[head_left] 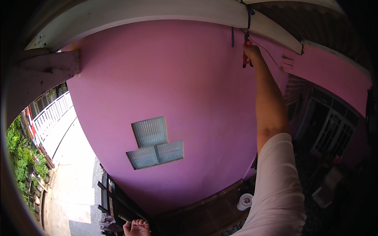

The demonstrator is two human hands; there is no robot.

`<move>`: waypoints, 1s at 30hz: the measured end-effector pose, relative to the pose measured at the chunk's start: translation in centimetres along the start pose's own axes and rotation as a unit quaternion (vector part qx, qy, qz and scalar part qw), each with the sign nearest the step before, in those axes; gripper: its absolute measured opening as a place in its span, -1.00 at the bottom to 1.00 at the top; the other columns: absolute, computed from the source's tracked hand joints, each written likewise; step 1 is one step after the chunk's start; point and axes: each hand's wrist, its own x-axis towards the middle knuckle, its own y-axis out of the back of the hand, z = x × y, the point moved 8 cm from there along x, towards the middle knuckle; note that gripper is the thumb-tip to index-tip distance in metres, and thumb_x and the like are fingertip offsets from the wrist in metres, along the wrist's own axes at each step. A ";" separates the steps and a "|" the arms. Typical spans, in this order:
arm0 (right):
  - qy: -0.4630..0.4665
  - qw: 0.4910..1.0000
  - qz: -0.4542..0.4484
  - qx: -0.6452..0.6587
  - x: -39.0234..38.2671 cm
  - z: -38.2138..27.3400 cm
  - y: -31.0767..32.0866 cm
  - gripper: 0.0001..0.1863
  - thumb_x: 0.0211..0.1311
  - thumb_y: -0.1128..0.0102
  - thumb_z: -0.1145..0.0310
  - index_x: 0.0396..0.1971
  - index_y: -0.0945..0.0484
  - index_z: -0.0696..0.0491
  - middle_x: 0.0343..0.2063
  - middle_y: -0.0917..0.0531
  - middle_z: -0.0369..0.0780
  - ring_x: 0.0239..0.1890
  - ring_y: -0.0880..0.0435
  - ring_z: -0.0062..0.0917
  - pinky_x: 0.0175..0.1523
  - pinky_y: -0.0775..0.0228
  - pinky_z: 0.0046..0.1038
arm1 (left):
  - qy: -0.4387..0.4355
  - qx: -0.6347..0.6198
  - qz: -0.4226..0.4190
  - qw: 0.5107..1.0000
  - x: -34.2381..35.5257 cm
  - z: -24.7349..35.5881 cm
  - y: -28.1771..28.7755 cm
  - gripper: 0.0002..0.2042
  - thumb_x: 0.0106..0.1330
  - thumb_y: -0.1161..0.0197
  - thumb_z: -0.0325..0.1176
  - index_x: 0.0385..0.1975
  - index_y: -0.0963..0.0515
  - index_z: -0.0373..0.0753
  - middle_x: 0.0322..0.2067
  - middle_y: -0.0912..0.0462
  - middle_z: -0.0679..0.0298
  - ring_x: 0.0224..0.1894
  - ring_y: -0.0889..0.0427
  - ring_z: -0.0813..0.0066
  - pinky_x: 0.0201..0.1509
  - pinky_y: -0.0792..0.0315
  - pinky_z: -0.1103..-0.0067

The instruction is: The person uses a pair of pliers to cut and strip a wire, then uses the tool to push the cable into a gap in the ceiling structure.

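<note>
High at the upper right, my right arm reaches up along the pink wall (189, 90). My right hand (252, 52) is closed round pliers (245, 62) with red handles, their dark jaws pointing up at the underside of the pale beam (177, 11). A dark strap (249, 15) is looped over the beam just above the jaws, with a loose end hanging to the left. Whether the jaws grip anything is too small to tell. At the bottom edge, my left hand (138, 227) shows loosely bent fingers, thumb apart, and nothing visible in it; the frame cuts off its lower part.
Glass blocks (154, 143) are set in the wall. A thin cable (267, 53) runs down beside my right hand. Below stand a dark railing (105, 194) with a grey cloth (109, 224) and a white bucket (245, 201). A sunlit path (75, 169) lies left, a doorway (319, 122) right.
</note>
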 end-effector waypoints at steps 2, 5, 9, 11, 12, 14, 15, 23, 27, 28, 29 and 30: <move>0.007 1.000 0.009 0.000 0.0 -0.2 0.1 -0.55 0.38 -0.08 -0.04 -0.27 -0.56 0.12 -0.51 -0.65 -0.17 -0.47 -0.69 -0.41 -0.37 -0.55 -0.26 | 0.003 0.006 0.000 1.000 0.0 -0.3 0.1 -0.76 0.28 -0.02 -0.25 -0.51 -0.41 -0.29 -0.48 -0.47 0.10 -0.34 -0.46 0.20 -0.11 -0.44 0.29; 0.033 0.999 0.022 0.012 -0.9 -1.0 0.2 -0.53 0.38 -0.09 -0.04 -0.28 -0.56 0.16 -0.54 -0.64 -0.16 -0.52 -0.69 -0.42 -0.39 -0.55 -0.31 | 0.000 0.018 0.004 1.000 -0.1 -0.3 0.1 -0.75 0.28 -0.02 -0.24 -0.52 -0.41 -0.30 -0.48 -0.48 0.10 -0.33 -0.46 0.21 -0.09 -0.43 0.30; 0.023 0.998 0.023 0.058 -2.5 -1.5 -0.1 -0.47 0.40 -0.07 -0.06 -0.29 -0.54 0.23 -0.58 -0.62 -0.16 -0.62 -0.64 -0.45 -0.48 -0.52 -0.39 | -0.003 0.024 0.004 1.000 -0.4 -0.1 0.0 -0.74 0.29 -0.02 -0.24 -0.52 -0.42 -0.30 -0.48 -0.48 0.11 -0.32 -0.46 0.21 -0.07 -0.42 0.32; 0.018 0.997 0.026 0.065 -2.8 -1.4 0.0 -0.45 0.40 -0.07 -0.07 -0.29 -0.53 0.25 -0.58 -0.61 -0.17 -0.64 -0.62 -0.46 -0.51 -0.51 -0.41 | 0.000 0.029 0.004 1.000 -0.5 0.0 0.3 -0.74 0.29 -0.02 -0.24 -0.52 -0.41 -0.30 -0.47 -0.48 0.11 -0.31 -0.46 0.21 -0.07 -0.42 0.32; 0.021 0.995 0.018 0.096 -2.9 -1.6 -0.3 -0.47 0.41 -0.07 -0.05 -0.30 -0.52 0.23 -0.58 -0.61 -0.18 -0.66 -0.60 -0.48 -0.52 -0.50 -0.42 | 0.002 0.032 0.004 0.999 -0.5 0.1 0.5 -0.74 0.29 -0.03 -0.23 -0.52 -0.41 -0.30 -0.47 -0.48 0.11 -0.31 -0.46 0.22 -0.07 -0.42 0.32; 0.026 0.992 0.014 0.125 -2.8 -2.2 -0.1 -0.49 0.42 -0.07 -0.04 -0.32 -0.51 0.21 -0.58 -0.60 -0.19 -0.67 -0.58 -0.49 -0.53 -0.50 -0.42 | 0.008 0.031 0.005 0.999 -0.5 -0.1 0.8 -0.75 0.29 -0.03 -0.23 -0.51 -0.40 -0.30 -0.47 -0.48 0.11 -0.31 -0.46 0.22 -0.07 -0.42 0.32; 0.013 0.989 0.005 0.149 -2.7 -2.3 -0.2 -0.53 0.42 -0.08 -0.01 -0.35 -0.50 0.18 -0.59 -0.58 -0.21 -0.68 -0.56 -0.51 -0.54 -0.49 -0.43 | 0.012 0.031 0.006 0.999 -0.5 -0.2 1.0 -0.75 0.29 -0.02 -0.24 -0.51 -0.40 -0.30 -0.46 -0.48 0.11 -0.31 -0.46 0.22 -0.08 -0.42 0.32; -0.001 0.990 0.032 0.134 -10.0 6.3 -10.1 -0.44 0.40 -0.05 -0.06 -0.58 -0.50 0.17 -0.75 -0.54 -0.23 -0.77 -0.56 -0.45 -0.63 -0.40 -0.39 | 0.042 0.037 0.017 0.998 -0.5 -1.1 1.6 -0.74 0.29 -0.05 -0.22 -0.52 -0.39 -0.29 -0.46 -0.46 0.11 -0.28 -0.44 0.20 -0.03 -0.38 0.29; -0.046 0.984 -0.113 0.129 -24.0 15.3 -20.5 -0.47 0.42 -0.07 -0.05 -0.57 -0.42 0.11 -0.74 -0.50 -0.26 -0.79 -0.52 -0.52 -0.68 -0.39 -0.43 | 0.041 0.034 0.004 0.999 0.1 -1.0 0.9 -0.74 0.28 -0.07 -0.23 -0.55 -0.39 -0.28 -0.46 -0.45 0.11 -0.29 -0.42 0.20 -0.01 -0.37 0.30; -0.061 0.975 -0.164 0.140 -28.4 15.5 -22.3 -0.50 0.43 -0.09 -0.03 -0.51 -0.42 0.13 -0.70 -0.52 -0.26 -0.77 -0.52 -0.54 -0.65 -0.43 -0.43 | 0.021 0.045 0.040 0.998 -0.4 -0.7 0.4 -0.79 0.24 -0.08 -0.31 -0.58 -0.37 -0.26 -0.48 -0.42 0.14 -0.31 -0.41 0.24 0.00 -0.36 0.31; -0.082 0.956 -0.245 0.139 -32.6 15.4 -24.2 -0.51 0.43 -0.10 -0.02 -0.48 -0.43 0.15 -0.64 -0.56 -0.25 -0.71 -0.55 -0.57 -0.59 -0.46 -0.46 | 0.014 0.046 0.044 0.998 0.0 0.0 1.5 -0.79 0.24 -0.08 -0.31 -0.58 -0.37 -0.26 -0.48 -0.42 0.14 -0.31 -0.41 0.24 0.00 -0.36 0.31; -0.068 0.946 -0.292 0.123 -37.1 13.8 -24.0 -0.51 0.44 -0.09 -0.01 -0.47 -0.43 0.15 -0.62 -0.57 -0.25 -0.68 -0.56 -0.59 -0.57 -0.47 -0.48 | 0.017 0.039 0.038 0.998 1.2 0.3 3.0 -0.76 0.27 -0.09 -0.26 -0.57 -0.40 -0.27 -0.51 -0.47 0.16 -0.34 -0.48 0.27 -0.04 -0.44 0.35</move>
